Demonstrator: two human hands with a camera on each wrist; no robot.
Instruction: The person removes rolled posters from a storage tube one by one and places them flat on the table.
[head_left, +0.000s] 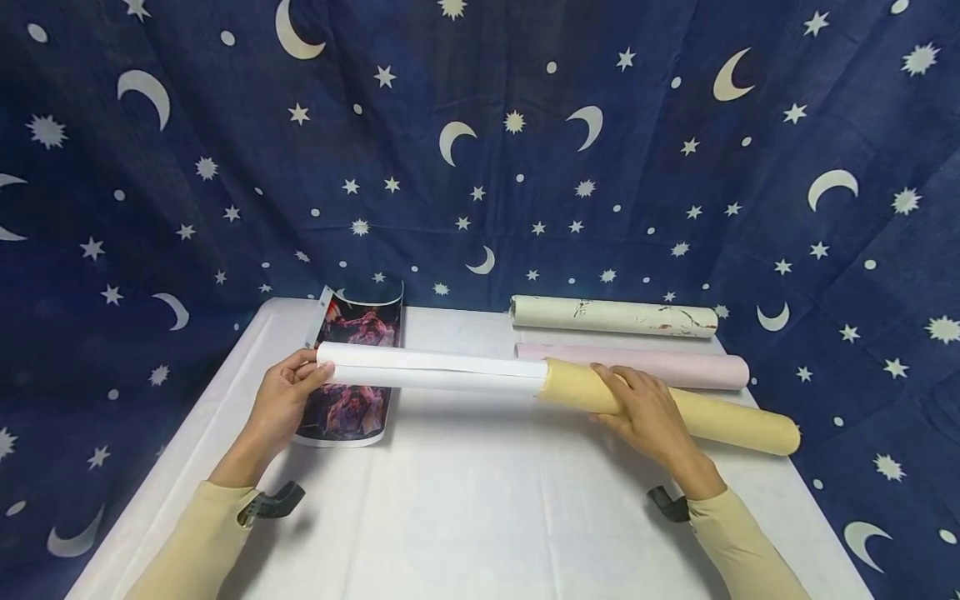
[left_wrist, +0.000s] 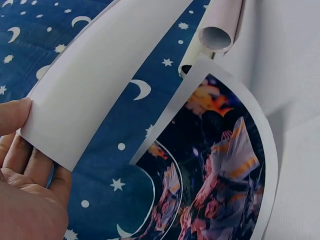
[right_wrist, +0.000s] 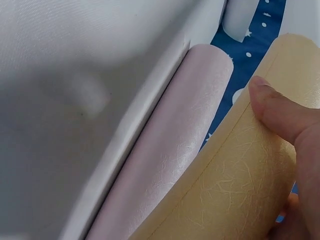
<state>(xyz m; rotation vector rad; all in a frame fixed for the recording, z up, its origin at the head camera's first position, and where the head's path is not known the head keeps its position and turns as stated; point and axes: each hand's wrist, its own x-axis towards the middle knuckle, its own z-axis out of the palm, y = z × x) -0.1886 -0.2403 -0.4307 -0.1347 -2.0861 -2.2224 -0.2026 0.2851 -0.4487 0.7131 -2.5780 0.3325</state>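
A rolled white sheet (head_left: 435, 371) runs out of the left end of a yellow cardboard-like tube (head_left: 735, 423), the two in one line above the table. My left hand (head_left: 288, 400) pinches the free end of the white roll, thumb on one side and fingers on the other. Around the yellow tube my right hand (head_left: 637, 412) curls, its thumb (right_wrist: 280, 107) along the textured surface. Below the white roll lies a curled glossy poster (left_wrist: 225, 165) with dark, colourful figures, partly hidden by the roll in the head view.
Behind the yellow tube lies a pink tube (head_left: 712, 368), and farther back a cream tube (head_left: 615, 317) with dark and red markings. All are over a white-covered table (head_left: 465, 508). A blue curtain (head_left: 517, 208) with moons and stars hangs around the table's back and sides.
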